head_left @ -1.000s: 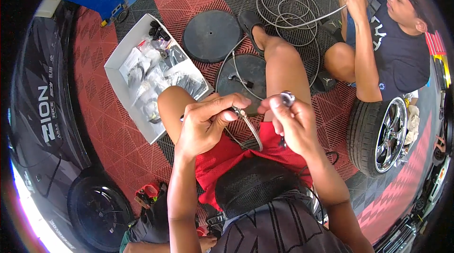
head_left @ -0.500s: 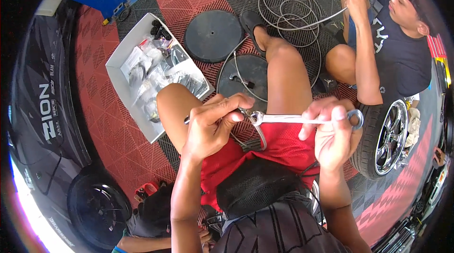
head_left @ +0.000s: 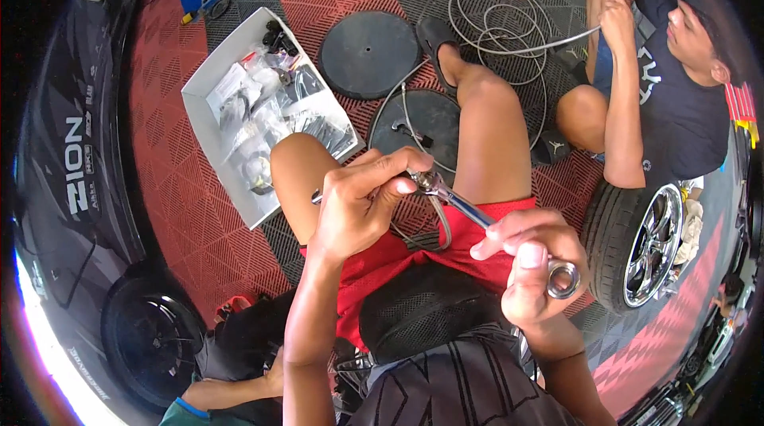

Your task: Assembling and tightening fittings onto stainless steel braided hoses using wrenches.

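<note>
In my right hand [head_left: 537, 263] is a silver combination wrench [head_left: 469, 210], gripped near its ring end. Its other end meets a small metal hose fitting [head_left: 428, 181], pinched between the thumb and fingers of my left hand [head_left: 362, 202]. A grey braided hose [head_left: 443, 229] hangs from about the fitting and curves over my lap. Behind the left hand a short metal end pokes out, and what it belongs to is hidden. The wrench slants down to the right, away from the fitting.
A white box [head_left: 306, 38] of bagged parts lies at left, near two round black discs [head_left: 370, 52]. At right, a co-worker [head_left: 676, 100] holds a coiled hose [head_left: 469, 40] above a chrome wheel [head_left: 656, 247]. A dark car [head_left: 72, 211] lines the left; another person's arm [head_left: 235, 390] shows below.
My right hand has swung the wrench's ring end downward, from nearly level to slanting. My left hand stays closed on the fitting, and the whole view has shifted slightly.
</note>
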`<action>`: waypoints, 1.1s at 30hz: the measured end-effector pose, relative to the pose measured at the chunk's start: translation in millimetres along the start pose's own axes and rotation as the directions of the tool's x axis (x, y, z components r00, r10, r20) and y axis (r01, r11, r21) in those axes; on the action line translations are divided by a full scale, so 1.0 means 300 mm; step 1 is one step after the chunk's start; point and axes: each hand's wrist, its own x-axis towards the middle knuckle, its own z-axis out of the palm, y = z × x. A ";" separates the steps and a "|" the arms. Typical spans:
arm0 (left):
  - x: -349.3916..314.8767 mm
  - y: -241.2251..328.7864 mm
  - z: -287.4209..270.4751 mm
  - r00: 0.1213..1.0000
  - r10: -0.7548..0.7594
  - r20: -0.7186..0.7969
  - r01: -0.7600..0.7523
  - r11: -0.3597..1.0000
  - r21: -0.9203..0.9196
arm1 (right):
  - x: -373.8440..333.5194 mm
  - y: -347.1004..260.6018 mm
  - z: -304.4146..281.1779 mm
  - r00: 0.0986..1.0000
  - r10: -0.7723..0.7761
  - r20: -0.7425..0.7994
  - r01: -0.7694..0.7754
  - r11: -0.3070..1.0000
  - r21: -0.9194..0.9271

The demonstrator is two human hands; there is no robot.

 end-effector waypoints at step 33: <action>-0.321 -0.004 -0.131 0.903 0.029 -0.428 0.003 0.997 0.075 | 0.085 -0.045 0.317 0.908 0.305 0.287 -0.383 0.883 0.271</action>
